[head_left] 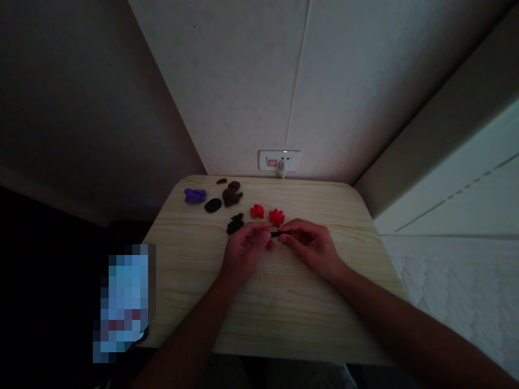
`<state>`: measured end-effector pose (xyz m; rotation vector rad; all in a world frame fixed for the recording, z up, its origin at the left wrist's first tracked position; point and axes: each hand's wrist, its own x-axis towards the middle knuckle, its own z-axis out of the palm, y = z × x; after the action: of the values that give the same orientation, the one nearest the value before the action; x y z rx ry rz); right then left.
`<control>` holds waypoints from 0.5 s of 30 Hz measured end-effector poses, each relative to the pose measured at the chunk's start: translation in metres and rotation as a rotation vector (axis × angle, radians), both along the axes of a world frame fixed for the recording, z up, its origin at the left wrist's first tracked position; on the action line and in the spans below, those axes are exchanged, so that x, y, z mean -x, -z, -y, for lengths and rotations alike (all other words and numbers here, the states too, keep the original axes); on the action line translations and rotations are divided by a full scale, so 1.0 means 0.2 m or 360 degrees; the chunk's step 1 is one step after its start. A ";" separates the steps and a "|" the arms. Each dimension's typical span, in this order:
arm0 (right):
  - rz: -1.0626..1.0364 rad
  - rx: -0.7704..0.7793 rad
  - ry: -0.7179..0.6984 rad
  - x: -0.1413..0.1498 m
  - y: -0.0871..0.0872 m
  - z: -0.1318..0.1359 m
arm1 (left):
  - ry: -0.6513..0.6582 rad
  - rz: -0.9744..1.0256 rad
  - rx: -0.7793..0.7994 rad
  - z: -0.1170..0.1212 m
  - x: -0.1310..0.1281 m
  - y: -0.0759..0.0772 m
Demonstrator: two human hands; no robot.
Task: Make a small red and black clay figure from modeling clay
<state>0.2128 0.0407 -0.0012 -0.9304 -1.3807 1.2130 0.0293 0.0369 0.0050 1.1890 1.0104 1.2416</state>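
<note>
Between the fingertips of both my hands is a thin black strip (277, 234), which looks like soft modelling clay. My left hand (246, 244) pinches its left end, and my right hand (310, 242) pinches the right end. Just beyond the fingers lie two red clay pieces, a lumpy one (257, 211) and a knobbly one (277, 217). A black clay figure (235, 225) rests right behind my left hand, which partly covers it. Further left is a flat black clay lump (213, 205).
Toward the back left of the wooden table (300, 313) are a purple clay lump (195, 195) and brown clay pieces (232, 195). A wall socket (279, 160) with a plug sits behind the table. A blurred-out bright screen (125, 297) stands at the left edge.
</note>
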 end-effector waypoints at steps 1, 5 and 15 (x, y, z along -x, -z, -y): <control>0.0005 -0.0001 0.0011 0.00 0.00 0.00 | 0.0005 -0.0001 0.0003 0.00 0.00 0.00; 0.0005 0.0077 -0.0060 0.00 0.01 0.00 | -0.0011 -0.0088 0.0006 0.01 0.01 0.00; -0.0264 0.0251 -0.0240 0.01 -0.02 -0.02 | 0.0165 0.0323 0.0156 0.00 0.00 0.02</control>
<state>0.2107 0.0446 0.0037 -0.8240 -1.2543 1.4969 0.0302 0.0364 0.0020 1.0049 0.8396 1.1908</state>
